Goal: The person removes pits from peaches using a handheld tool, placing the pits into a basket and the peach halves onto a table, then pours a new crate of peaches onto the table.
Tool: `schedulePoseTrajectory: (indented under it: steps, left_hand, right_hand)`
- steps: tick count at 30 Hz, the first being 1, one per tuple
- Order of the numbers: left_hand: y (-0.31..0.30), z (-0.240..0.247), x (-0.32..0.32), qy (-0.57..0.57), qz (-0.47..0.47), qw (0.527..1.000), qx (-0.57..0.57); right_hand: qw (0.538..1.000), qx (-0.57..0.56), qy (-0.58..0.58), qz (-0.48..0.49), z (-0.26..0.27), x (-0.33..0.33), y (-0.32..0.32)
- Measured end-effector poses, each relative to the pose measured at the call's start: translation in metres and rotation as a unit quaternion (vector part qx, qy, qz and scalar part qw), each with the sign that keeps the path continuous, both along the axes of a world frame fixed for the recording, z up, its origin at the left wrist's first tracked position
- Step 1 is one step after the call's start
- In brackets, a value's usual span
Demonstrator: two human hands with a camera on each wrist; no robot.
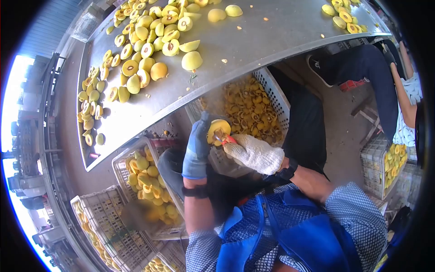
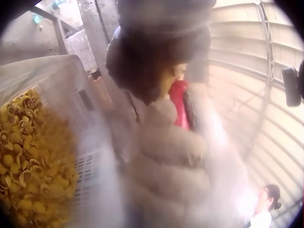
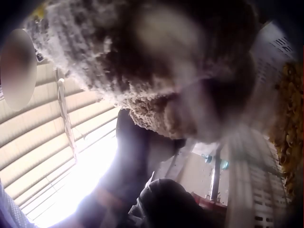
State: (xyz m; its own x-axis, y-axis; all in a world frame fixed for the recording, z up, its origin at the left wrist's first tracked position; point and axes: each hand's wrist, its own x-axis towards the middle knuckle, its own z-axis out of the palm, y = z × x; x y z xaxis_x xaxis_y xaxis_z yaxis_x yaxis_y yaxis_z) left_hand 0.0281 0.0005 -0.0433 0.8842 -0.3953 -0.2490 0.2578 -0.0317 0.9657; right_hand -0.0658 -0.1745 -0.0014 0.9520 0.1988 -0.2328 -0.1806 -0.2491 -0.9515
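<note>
In the head view my left hand (image 1: 197, 152), in a blue-grey glove, holds a halved yellow peach (image 1: 218, 130) with its cut face up. My right hand (image 1: 256, 154) wears a white knit glove and grips a red-handled pitting tool (image 1: 229, 140). The tool's metal end sits at the middle of the peach half, where the pit lies. In the left wrist view the red handle (image 2: 179, 102) shows in the curled white-gloved fingers (image 2: 166, 147). The right wrist view is mostly filled by the knit glove (image 3: 109, 61), with the tool hidden.
A metal table (image 1: 253, 43) carries many peach halves (image 1: 147, 50). Below its edge stands a crate (image 1: 275, 97) of scooped orange-yellow pieces. Crates of peach halves (image 1: 147, 174) stand at my left, another crate (image 1: 376, 167) at the right. A person's leg (image 1: 362, 68) shows at right.
</note>
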Motion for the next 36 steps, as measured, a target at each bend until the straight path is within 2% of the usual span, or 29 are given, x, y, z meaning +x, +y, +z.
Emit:
schedulePoseTrajectory:
  steps: [1, 2, 4, 6, 9, 10, 12, 13, 15, 17, 22, 25, 26, 29, 30, 31, 33, 34, 35, 36]
  left_hand:
    - [-0.001, 0.012, 0.003, 0.093, -0.040, 0.995, -0.019]
    - [-0.004, 0.020, 0.002, 0.155, -0.009, 0.987, -0.044]
    - [-0.011, 0.023, -0.004, 0.013, 0.009, 0.997, -0.079]
    - [-0.021, 0.029, -0.011, -0.148, 0.030, 0.984, -0.096]
    - [-0.028, 0.028, -0.023, -0.137, 0.095, 0.984, -0.065]
    - [-0.031, 0.030, -0.024, -0.112, 0.098, 0.985, -0.088]
    - [-0.024, 0.034, -0.021, -0.081, 0.015, 0.992, -0.097]
    - [-0.020, 0.036, -0.017, -0.066, -0.029, 0.992, -0.100]
    - [-0.016, 0.038, -0.008, -0.041, -0.105, 0.990, -0.087]
    - [-0.015, 0.046, -0.005, -0.009, -0.152, 0.985, -0.078]
    - [-0.027, 0.029, -0.017, 0.001, -0.046, 0.984, -0.174]
    - [-0.036, 0.028, -0.026, 0.030, 0.002, 0.978, -0.206]
    - [-0.037, 0.024, -0.029, 0.005, 0.003, 0.980, -0.199]
    - [-0.046, 0.037, -0.031, 0.098, -0.007, 0.932, -0.348]
    - [-0.053, 0.047, -0.035, 0.131, 0.140, 0.942, -0.276]
    - [-0.048, 0.044, -0.032, 0.142, 0.170, 0.920, -0.324]
    - [-0.011, 0.053, -0.029, 0.034, 0.267, 0.941, -0.205]
    - [0.017, 0.068, -0.029, -0.031, 0.287, 0.952, -0.099]
    - [0.048, 0.087, -0.028, -0.097, 0.303, 0.948, 0.008]
    - [0.085, 0.104, -0.028, -0.249, 0.242, 0.900, 0.264]
  right_hand:
    - [0.999, 0.041, -0.001, -0.012, -0.008, -0.001, 0.002]
    - [0.996, 0.083, -0.001, -0.024, -0.018, -0.002, 0.004]
    - [0.985, 0.162, 0.037, -0.045, -0.008, -0.003, 0.005]
    - [0.965, 0.234, 0.107, -0.060, 0.011, -0.003, 0.001]
    - [0.978, 0.200, 0.058, 0.002, 0.003, -0.004, -0.004]
    - [0.980, 0.190, 0.053, 0.016, 0.001, -0.005, -0.004]
    - [0.982, 0.174, 0.073, 0.021, -0.002, -0.005, -0.001]
    - [0.969, 0.211, 0.125, 0.037, -0.001, -0.007, -0.002]
    - [0.929, 0.284, 0.227, 0.068, -0.001, -0.013, -0.007]
    - [0.883, 0.375, 0.276, 0.059, 0.000, -0.011, -0.007]
    - [0.888, 0.388, 0.246, 0.028, 0.011, -0.018, 0.000]
    - [0.849, 0.434, 0.295, 0.063, 0.003, -0.015, -0.005]
    - [0.858, 0.426, 0.279, 0.062, 0.004, -0.016, -0.006]
    - [0.881, 0.407, 0.230, 0.071, 0.010, -0.016, -0.011]
    - [0.884, 0.409, 0.211, 0.078, 0.010, -0.015, -0.014]
    - [0.886, 0.412, 0.194, 0.085, 0.009, -0.016, -0.018]
    - [0.873, 0.441, 0.151, 0.143, -0.006, -0.017, -0.038]
    - [0.888, 0.428, 0.158, 0.060, -0.024, -0.018, -0.037]
    - [0.896, 0.399, 0.191, 0.021, -0.025, -0.014, -0.040]
    - [0.901, 0.371, 0.225, -0.019, -0.026, -0.011, -0.043]
